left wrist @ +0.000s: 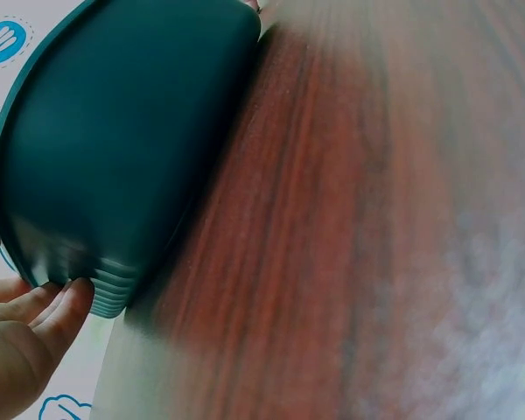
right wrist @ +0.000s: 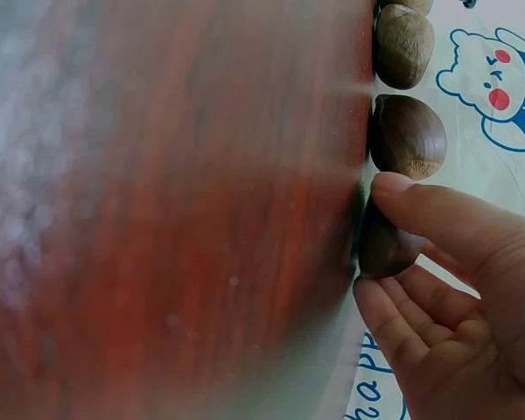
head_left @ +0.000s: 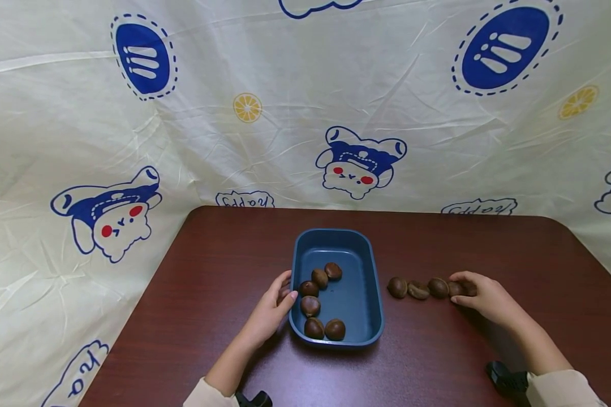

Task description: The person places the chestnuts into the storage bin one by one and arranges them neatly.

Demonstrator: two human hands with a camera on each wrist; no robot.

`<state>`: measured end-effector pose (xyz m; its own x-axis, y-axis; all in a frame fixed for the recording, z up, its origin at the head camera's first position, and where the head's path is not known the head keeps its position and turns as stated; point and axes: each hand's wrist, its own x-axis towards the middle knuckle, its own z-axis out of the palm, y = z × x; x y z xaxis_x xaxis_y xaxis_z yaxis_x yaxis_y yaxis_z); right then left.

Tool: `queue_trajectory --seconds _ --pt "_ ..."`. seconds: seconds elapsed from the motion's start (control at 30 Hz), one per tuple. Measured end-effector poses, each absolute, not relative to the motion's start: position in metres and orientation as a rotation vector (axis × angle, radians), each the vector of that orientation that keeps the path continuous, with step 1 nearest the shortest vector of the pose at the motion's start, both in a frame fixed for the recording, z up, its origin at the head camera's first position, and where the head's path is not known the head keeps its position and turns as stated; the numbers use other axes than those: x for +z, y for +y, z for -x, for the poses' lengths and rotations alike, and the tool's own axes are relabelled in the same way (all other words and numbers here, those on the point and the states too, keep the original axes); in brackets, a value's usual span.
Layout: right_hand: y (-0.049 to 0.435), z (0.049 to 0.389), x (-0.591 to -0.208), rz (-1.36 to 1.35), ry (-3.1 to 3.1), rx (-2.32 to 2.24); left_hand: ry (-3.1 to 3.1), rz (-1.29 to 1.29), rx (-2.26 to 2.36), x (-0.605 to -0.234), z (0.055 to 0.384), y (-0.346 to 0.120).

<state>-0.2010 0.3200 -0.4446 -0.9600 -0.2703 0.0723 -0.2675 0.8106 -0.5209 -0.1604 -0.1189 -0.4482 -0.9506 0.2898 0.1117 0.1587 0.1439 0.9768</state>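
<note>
A blue rectangular tray [head_left: 358, 288] sits on the table with several brown chestnuts [head_left: 310, 306] along its left side and near edge. My left hand [head_left: 269, 312] grips the tray's left side, thumb at the rim and fingers against the outer wall. In the left wrist view those fingers [left wrist: 63, 319] bend against the ribbed end of the tray wall. To the right of the tray, several chestnuts lie in a row. My right hand [head_left: 489, 297] pinches the rightmost chestnut [right wrist: 389, 243] between thumb and fingers, close beside its neighbour [right wrist: 408, 136].
The dark reddish-brown table [head_left: 224, 249] has rounded far corners. Behind it hangs a pale sheet [head_left: 285, 68] printed with cartoon animals and orange slices. Black wrist devices [head_left: 506, 377] and light sleeves [head_left: 565, 390] show near the bottom edge.
</note>
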Motion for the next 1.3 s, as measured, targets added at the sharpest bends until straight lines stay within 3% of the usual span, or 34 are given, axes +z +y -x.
queue_trajectory --seconds 0.63,1.0,1.3 --pt "0.295 0.203 -0.416 0.522 3.026 -0.887 2.296 -0.468 1.938 -0.449 0.161 -0.118" --pt "0.235 0.196 -0.390 0.761 2.981 -0.979 2.279 -0.443 1.939 -0.418 0.148 -0.114" --pt "0.179 0.191 -0.382 0.890 2.798 -1.079 2.286 -0.447 1.935 -0.419 0.149 -0.114"
